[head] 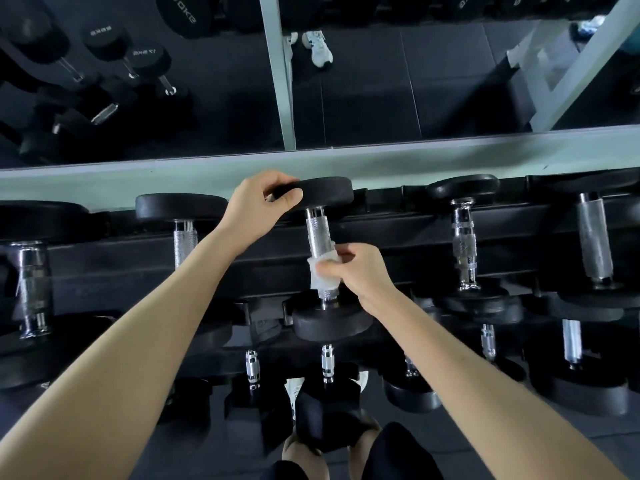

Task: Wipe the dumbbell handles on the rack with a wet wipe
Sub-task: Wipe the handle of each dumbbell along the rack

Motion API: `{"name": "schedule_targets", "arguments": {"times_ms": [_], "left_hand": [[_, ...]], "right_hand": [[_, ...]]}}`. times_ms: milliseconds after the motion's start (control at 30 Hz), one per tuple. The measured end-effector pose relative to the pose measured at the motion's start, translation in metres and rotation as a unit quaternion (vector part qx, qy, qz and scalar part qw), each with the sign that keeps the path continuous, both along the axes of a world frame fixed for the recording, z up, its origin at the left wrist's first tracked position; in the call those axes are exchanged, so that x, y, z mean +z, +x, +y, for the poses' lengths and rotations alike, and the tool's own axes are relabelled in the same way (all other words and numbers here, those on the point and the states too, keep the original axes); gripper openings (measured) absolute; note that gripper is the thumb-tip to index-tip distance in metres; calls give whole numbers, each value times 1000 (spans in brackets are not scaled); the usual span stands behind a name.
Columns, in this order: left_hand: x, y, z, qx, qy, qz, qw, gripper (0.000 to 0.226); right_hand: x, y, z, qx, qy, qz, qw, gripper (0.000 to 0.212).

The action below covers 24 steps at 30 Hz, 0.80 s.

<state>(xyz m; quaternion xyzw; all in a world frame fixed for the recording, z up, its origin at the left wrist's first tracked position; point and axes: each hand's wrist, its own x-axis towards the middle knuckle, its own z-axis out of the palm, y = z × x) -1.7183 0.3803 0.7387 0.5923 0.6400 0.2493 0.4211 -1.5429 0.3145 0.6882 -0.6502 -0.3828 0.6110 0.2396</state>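
A black dumbbell with a knurled chrome handle (318, 233) lies on the top tier of the rack (381, 230), in the middle of the view. My left hand (258, 202) grips its far black head (322, 192), thumb on the rim. My right hand (360, 271) pinches a white wet wipe (323, 277) wrapped round the lower part of that handle, just above the near head (332, 323).
Other dumbbells sit left (185, 237) and right (464, 244) on the same tier, with smaller ones on the tier below (327, 362). A mirror (381, 81) behind the rack reflects more dumbbells and a shoe. My knees show at the bottom edge.
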Motion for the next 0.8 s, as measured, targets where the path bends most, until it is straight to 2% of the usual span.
{"name": "schedule_targets", "arguments": {"times_ms": [67, 233, 400, 467, 667, 800], "left_hand": [[-1, 0, 0, 3, -5, -1, 1000, 19], [-4, 1, -2, 19, -8, -14, 1000, 18], [-4, 4, -3, 34, -6, -23, 999, 18], [-4, 5, -3, 33, -6, -21, 999, 18], [-4, 5, -3, 39, -6, -12, 999, 19], [-4, 4, -1, 33, -10, -7, 999, 18]], "right_hand": [[0, -8, 9, -61, -8, 30, 998, 29], [-1, -24, 42, -115, 12, 26, 993, 13], [-3, -13, 55, -108, -63, 204, 971, 35], [-7, -6, 50, -74, -81, 224, 968, 39], [-10, 10, 22, 58, -87, 96, 990, 54], [-4, 14, -3, 129, -57, -13, 990, 31]]}}
